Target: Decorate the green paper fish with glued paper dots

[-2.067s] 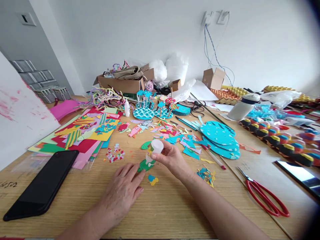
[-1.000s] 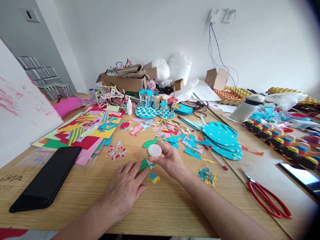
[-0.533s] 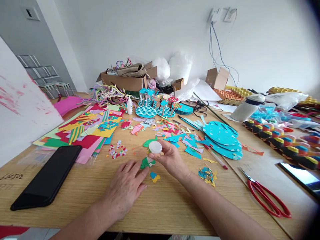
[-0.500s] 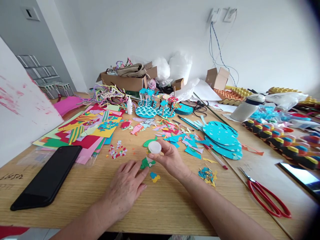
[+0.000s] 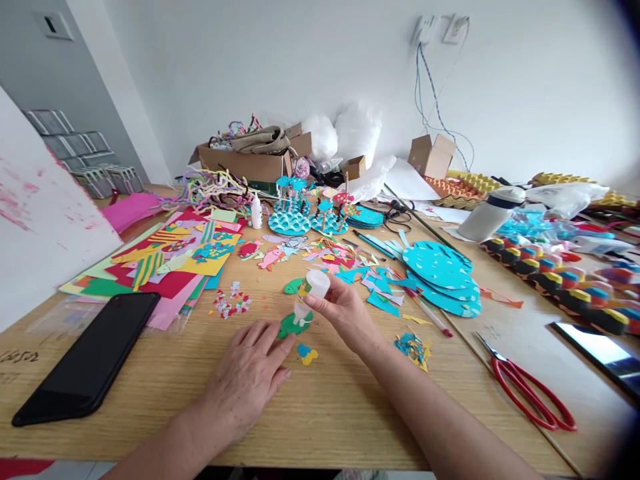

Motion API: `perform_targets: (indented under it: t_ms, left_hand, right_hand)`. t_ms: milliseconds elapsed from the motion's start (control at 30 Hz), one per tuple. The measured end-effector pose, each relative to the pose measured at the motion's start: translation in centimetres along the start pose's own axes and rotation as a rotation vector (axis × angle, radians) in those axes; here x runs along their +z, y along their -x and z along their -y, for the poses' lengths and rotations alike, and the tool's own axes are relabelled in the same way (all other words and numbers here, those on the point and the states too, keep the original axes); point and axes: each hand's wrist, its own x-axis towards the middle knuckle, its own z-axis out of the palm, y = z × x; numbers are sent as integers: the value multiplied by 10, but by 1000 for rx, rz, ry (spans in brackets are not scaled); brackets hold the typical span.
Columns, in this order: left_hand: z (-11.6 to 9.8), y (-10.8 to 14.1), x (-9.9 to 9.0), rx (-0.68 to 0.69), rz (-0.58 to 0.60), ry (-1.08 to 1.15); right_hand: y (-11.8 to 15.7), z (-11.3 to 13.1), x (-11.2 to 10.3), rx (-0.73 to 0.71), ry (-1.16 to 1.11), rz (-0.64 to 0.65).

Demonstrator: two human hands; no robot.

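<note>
My right hand [image 5: 343, 308] grips a small white glue bottle [image 5: 316, 285], tipped nozzle-down over a green paper fish [image 5: 289, 325]. White glue shows on the fish near the nozzle. My left hand [image 5: 255, 370] lies flat with its fingers stretched out, the fingertips at the fish's near left edge. Just beyond is a second green paper fish [image 5: 294, 287], partly hidden by the bottle. Small blue and yellow paper pieces [image 5: 307, 354] lie on the table right of my left hand.
A black phone [image 5: 90, 357] lies at left, below stacked coloured paper [image 5: 170, 303]. Red-handled scissors [image 5: 533, 393] and a thin stick [image 5: 465, 343] are at right, near blue paper discs [image 5: 443, 267]. Another glue bottle [image 5: 257, 213] stands behind, beside blue wave-shaped stands [image 5: 290, 223].
The glue bottle in my right hand has tilted, so its side and label now show instead of mostly its base. My left hand stays at the fish. The whole view has shifted slightly.
</note>
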Motion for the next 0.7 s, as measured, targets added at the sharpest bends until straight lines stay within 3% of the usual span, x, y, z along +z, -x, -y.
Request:
perform_targets:
  t_ms: [267,700]
  left_hand:
    - [1,0,3,16,2,-21]
    - [1,1,2,16,-9,-12]
  right_hand:
    - [-2,-4,1,30,-89,-2]
    - [4,4,0,-135,330,14]
